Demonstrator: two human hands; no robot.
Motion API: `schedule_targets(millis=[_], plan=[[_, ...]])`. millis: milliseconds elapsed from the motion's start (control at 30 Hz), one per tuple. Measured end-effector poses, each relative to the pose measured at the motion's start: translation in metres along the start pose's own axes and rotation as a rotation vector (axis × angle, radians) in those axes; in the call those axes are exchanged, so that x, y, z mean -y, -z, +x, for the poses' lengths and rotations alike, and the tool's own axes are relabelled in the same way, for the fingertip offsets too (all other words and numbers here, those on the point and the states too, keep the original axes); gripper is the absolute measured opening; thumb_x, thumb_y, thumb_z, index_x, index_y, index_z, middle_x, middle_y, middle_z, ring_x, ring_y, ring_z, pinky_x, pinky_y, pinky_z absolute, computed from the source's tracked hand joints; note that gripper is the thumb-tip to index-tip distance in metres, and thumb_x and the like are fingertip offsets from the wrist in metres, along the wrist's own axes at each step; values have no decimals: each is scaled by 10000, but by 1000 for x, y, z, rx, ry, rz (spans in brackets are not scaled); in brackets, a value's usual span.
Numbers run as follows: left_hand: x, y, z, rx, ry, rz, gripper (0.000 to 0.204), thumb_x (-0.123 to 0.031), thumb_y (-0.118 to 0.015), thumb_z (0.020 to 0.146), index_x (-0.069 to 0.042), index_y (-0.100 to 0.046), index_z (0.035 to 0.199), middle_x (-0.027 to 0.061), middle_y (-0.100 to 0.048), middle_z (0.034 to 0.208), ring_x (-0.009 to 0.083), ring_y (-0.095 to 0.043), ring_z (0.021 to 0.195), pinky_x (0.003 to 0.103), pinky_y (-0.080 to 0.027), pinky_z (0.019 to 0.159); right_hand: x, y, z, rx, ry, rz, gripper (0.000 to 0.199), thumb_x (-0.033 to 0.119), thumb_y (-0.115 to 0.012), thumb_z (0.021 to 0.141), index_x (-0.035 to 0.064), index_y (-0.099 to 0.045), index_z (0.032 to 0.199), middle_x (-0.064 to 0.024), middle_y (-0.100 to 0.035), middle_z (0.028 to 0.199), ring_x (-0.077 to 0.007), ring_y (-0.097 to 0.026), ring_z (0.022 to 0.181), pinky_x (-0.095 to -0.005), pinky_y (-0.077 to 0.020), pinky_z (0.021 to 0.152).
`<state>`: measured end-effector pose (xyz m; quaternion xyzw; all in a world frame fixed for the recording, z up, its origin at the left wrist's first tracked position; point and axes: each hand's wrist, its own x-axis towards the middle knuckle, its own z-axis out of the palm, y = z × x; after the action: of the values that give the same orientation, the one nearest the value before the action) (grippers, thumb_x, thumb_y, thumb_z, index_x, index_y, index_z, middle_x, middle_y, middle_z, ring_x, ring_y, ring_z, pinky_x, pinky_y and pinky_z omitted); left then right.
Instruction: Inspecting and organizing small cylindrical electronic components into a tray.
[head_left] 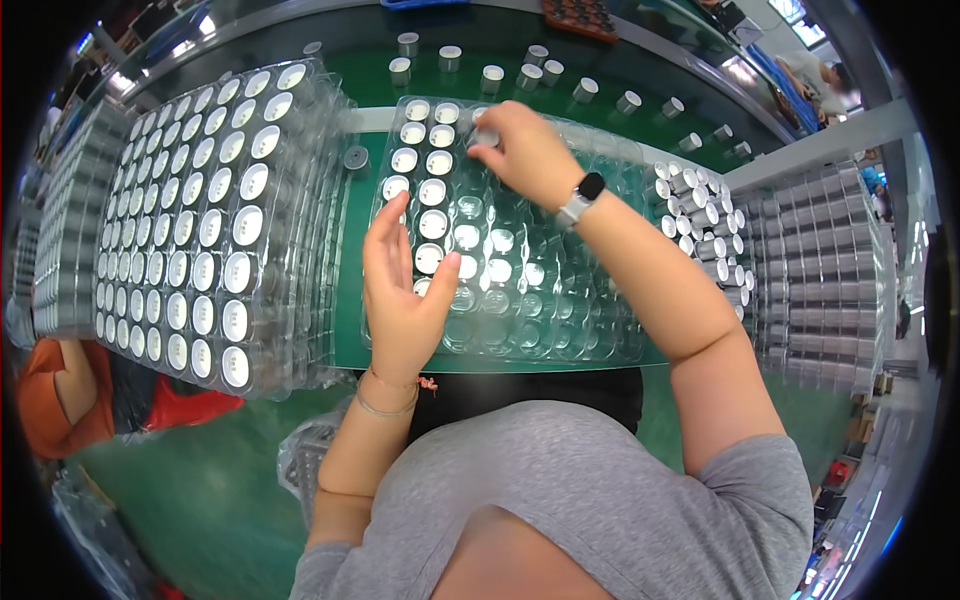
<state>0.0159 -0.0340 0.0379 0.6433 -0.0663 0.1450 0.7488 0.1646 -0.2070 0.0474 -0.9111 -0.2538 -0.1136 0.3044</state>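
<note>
A clear plastic tray (570, 225) with rows of round pockets lies on the green work surface in front of me. Its two leftmost columns hold small silver cylinders with white tops (439, 162). At the tray's far side, my right hand (525, 150) pinches one silver cylinder (483, 139) between thumb and fingers, over the third column. My left hand (405, 290) is over the tray's near left part, fingers stretched out and thumb apart. Its fingertips are beside the filled columns, and one white top shows between thumb and fingers; whether they touch is unclear.
To the left stands a tall stack of filled clear trays (190, 230). Loose silver cylinders (703, 215) lie in a cluster at the right, and several more stand along the far green strip (380, 85). Stacked trays (825, 275) rise at the far right. A lone grey cylinder (356, 157) sits left of the tray.
</note>
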Motion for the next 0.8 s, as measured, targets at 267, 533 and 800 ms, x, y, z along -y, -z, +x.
schedule_targets(millis=[267,533,800], plan=[[2,5,-2,-13,46,-39,580,64,-576,846,15,-335,1371,123,-350,1432,255,-288,1388,432,-188,1169,16,6,-18,101,159,-472,602,421,-544,892,15,-486,1334,-142,-389,1456,-373,-330,1345,-555,-289,1059],[1,4,-3,0,12,-34,552,72,-552,854,26,-340,1362,150,-355,1426,264,-294,1385,440,-196,1170,-53,35,66,-115,21,-386,521,284,-561,862,52,-494,1324,-148,-463,1367,-349,-476,1217,-446,-400,1008],[2,8,-4,11,36,-39,443,112,-512,839,46,-429,1269,177,-389,1382,295,-332,1366,435,-244,1153,-136,14,121,368,-58,-507,495,393,-616,846,135,-540,1262,-259,-355,1377,-441,-512,1159,-436,-424,1004]])
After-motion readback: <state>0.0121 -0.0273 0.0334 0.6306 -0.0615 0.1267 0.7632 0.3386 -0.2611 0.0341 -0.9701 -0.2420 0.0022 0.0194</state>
